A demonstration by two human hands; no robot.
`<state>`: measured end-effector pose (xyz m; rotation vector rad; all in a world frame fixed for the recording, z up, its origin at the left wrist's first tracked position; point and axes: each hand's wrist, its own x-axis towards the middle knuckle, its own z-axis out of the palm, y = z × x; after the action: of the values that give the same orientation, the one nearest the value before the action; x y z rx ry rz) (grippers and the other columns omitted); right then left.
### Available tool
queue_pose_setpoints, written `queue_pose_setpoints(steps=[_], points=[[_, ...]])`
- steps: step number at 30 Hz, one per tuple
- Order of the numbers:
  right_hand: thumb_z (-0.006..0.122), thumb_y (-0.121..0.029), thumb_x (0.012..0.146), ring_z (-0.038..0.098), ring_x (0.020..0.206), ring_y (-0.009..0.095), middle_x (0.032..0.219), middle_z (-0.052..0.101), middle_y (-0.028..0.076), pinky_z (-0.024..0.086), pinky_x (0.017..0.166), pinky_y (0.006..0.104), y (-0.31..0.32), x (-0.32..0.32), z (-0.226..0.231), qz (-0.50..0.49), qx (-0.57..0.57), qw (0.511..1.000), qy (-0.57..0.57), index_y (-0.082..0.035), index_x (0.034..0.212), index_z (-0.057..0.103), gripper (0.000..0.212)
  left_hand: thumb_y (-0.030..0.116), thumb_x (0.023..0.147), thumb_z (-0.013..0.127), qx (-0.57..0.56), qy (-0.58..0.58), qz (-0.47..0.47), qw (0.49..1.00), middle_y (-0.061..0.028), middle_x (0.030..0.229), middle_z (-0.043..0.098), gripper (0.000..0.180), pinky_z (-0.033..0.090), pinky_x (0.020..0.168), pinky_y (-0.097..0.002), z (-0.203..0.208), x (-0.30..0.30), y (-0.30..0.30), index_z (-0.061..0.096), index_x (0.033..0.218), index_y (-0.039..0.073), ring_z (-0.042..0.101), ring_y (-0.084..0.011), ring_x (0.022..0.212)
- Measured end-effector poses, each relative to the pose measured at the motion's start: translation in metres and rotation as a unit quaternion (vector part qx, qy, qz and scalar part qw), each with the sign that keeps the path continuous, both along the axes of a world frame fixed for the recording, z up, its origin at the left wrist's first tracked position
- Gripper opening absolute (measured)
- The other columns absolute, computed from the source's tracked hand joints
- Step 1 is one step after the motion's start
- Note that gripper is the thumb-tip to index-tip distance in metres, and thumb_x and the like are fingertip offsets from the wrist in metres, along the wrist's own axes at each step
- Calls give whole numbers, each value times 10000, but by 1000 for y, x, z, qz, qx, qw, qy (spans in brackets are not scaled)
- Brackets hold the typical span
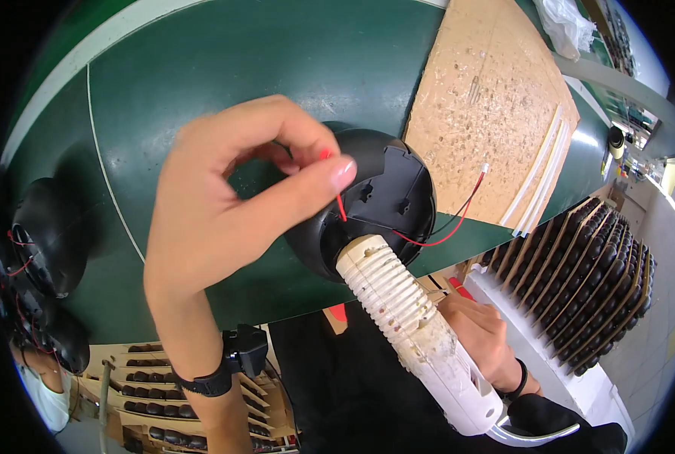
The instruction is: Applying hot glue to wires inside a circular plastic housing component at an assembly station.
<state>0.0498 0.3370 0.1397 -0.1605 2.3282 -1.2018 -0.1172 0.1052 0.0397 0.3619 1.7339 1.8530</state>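
glue gun at the shell, wire held in place

i see my left hand (224, 197) raised over the green table (201, 76), thumb and forefinger pinched narrow on a red wire (340, 206) right at the rim of a round black shell (383, 197). the shell sits near the table's front edge, open side turned toward me, and the wire runs out of it to the right, looping beside a black wire (458, 216) toward the brown board (489, 113).

my right hand (477, 329) is low and to the right, wrapped around the grip of a white glue gun (413, 325); its ribbed nose touches the lower edge of the shell, just under the pinched wire. i cannot tell whether the trigger is pressed.

i judge this as the fixing step: the wire is being held where glue should go. the next move calls for a steady nozzle and fingers kept off the hot tip, with the pinch holding so the wire does not spring out.

more black shells (42, 250) lie at the left, and a rack of dark parts (587, 287) stands at the right.
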Motion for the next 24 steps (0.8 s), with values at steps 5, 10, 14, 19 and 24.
queue_pose_setpoints(steps=[5,10,14,19,24], points=[[723,-101,713,601,659,301,795,594,131,479,538,377,2,2,6,-1,21,1000,-8,39,865,597,242,89,785,751,63,12,-39,997,-97,823,614,129,430,696,-271,-10,8,-21,674,822,-8,559,-160,741],[724,-103,711,593,650,301,780,581,132,474,535,377,1,-2,7,6,36,999,-6,48,877,598,258,157,753,774,58,8,-32,998,-93,794,602,175,415,660,-286,-14,18,-34,686,781,9,555,-170,724],[733,-102,700,596,646,302,772,574,133,479,540,381,1,-1,5,4,32,999,14,49,889,597,277,172,740,774,70,12,-28,997,-84,780,597,176,406,651,-291,-18,23,-34,683,750,22,548,-169,717],[740,-101,708,615,666,310,800,596,149,494,565,381,2,0,10,5,48,999,-10,41,904,602,278,200,701,798,55,15,-112,992,-125,958,625,263,456,777,-311,-16,18,-45,702,887,41,593,-205,868],[750,-106,723,674,764,347,888,649,183,548,657,385,1,2,7,-22,37,999,7,44,936,610,296,267,559,890,-5,25,-125,992,-189,1528,393,1044,313,1146,-443,-17,23,-39,419,1468,59,388,-327,1423]])
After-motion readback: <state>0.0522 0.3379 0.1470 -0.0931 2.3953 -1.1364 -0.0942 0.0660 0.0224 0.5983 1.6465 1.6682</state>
